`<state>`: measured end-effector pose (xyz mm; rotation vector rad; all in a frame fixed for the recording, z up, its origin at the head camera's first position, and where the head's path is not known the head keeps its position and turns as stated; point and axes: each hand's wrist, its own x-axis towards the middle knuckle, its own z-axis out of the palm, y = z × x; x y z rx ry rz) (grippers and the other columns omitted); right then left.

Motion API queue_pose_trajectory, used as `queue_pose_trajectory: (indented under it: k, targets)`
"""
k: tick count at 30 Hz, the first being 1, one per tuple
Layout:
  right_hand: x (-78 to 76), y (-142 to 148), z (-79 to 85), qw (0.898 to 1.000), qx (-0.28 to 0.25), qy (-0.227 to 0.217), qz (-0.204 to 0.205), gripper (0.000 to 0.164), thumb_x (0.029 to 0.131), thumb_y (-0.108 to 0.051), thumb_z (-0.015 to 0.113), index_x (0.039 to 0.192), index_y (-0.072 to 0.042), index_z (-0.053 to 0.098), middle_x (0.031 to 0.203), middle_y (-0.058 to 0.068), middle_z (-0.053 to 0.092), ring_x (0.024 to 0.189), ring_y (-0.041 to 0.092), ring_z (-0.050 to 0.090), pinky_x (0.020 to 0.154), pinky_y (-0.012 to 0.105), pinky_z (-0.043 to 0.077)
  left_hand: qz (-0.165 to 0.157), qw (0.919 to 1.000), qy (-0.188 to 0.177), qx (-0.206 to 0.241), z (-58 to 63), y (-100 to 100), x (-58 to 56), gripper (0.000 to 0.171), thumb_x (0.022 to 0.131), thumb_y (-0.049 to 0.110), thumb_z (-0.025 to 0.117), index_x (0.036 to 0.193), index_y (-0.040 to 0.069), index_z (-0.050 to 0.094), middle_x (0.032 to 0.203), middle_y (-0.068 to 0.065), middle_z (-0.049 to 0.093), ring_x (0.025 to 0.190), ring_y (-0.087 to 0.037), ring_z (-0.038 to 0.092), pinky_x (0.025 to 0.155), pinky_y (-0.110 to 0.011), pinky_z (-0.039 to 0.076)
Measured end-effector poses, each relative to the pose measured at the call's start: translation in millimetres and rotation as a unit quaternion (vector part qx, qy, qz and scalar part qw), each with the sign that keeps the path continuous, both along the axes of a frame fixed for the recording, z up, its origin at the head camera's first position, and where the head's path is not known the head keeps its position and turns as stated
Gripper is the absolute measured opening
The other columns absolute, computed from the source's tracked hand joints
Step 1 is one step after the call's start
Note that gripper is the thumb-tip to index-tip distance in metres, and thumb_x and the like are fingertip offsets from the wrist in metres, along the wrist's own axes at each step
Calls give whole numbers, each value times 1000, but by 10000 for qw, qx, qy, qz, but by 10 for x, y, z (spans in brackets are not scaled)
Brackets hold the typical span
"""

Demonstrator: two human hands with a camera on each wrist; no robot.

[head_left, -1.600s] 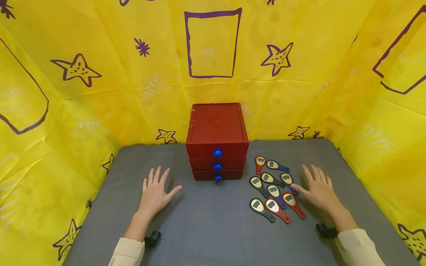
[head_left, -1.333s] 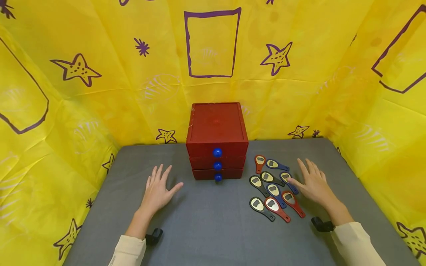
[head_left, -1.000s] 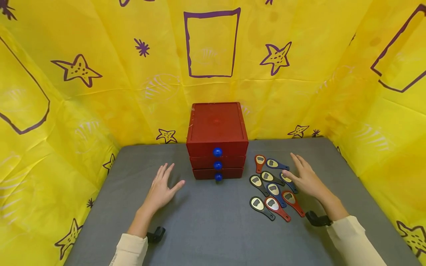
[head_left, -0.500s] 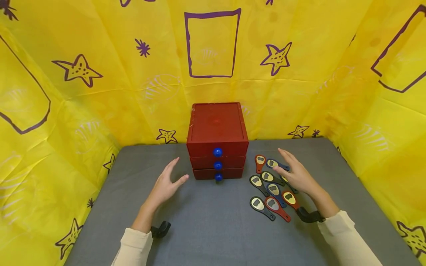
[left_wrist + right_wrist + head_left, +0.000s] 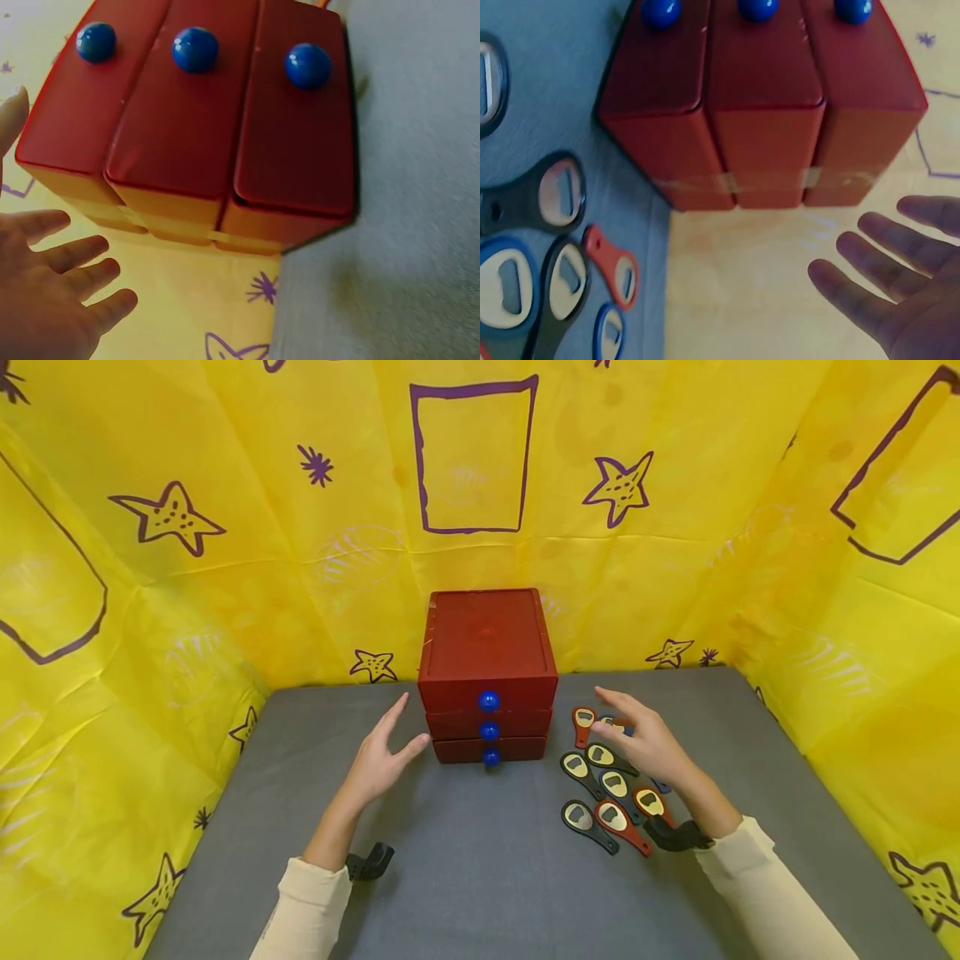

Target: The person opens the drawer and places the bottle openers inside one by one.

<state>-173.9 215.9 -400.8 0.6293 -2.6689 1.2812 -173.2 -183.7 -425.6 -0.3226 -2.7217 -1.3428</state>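
A red drawer unit [image 5: 487, 631], fronted by three blue knobs [image 5: 489, 701], is placed at the far middle of the grey table [image 5: 480, 877]. The left hand [image 5: 377, 766] is held near its left side, fingers spread, thumb set apart. To the right, nine bottle openers [image 5: 615, 817] are laid flat in a cluster; some are partly hidden by the right hand [image 5: 648, 745], held above with fingers likewise spread.

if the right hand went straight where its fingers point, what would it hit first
Probably the right side of the red drawers, though depth is unclear and the right hand might pass above.
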Motion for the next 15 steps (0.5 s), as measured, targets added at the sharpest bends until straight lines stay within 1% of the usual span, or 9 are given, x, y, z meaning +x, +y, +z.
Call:
queue_pose_trajectory:
  k: [2,3,6,9,11,13,15]
  targets:
    - [-2,-49,27,9999,-77,101,76,53,96,-16,61,144,-2,44,139,22,53,123,37,53,95,55,49,2,9999,84,112,33,22,-12,75,92,36,65,155,20,26,160,-8,30,147,-33,27,116,-61,23]
    - [-3,-74,39,9998,-118,134,94,51,96,-15,61,143,-1,46,138,21,55,121,35,56,93,51,51,0,9997,115,193,50,34,-17,74,93,35,65,155,20,27,160,-7,31,147,-32,28,116,-60,23]
    - [-8,-150,70,9994,-280,170,124,46,95,-13,62,138,0,52,131,20,61,112,26,63,88,35,56,-19,9989,226,418,95,69,-36,71,93,32,65,154,17,31,158,-8,34,146,-31,30,117,-57,25]
    - [-13,-233,95,9980,-608,23,179,42,95,-12,62,135,0,55,126,20,65,107,19,66,84,19,53,-55,9973,294,669,141,104,-61,68,93,29,65,152,15,35,155,-10,39,143,-30,34,116,-55,28]
    - [-18,-296,113,9961,-832,-115,263,41,95,-12,61,134,1,56,124,21,66,106,19,67,82,15,52,-54,9961,318,818,169,124,-81,65,93,27,65,150,14,38,151,-12,43,140,-31,38,115,-55,30]
    - [-24,-361,135,9940,-1011,-225,363,39,96,-12,60,133,2,57,121,23,66,105,19,67,80,16,53,-46,9946,290,991,198,142,-100,62,93,26,65,148,13,41,147,-13,46,136,-32,41,114,-56,30]
    - [-36,-427,154,9918,-1136,-374,454,39,96,-12,60,132,3,57,120,24,66,96,17,68,70,17,53,-26,9932,235,1138,229,161,-113,59,93,25,65,147,13,43,143,-14,48,133,-32,42,114,-56,30]
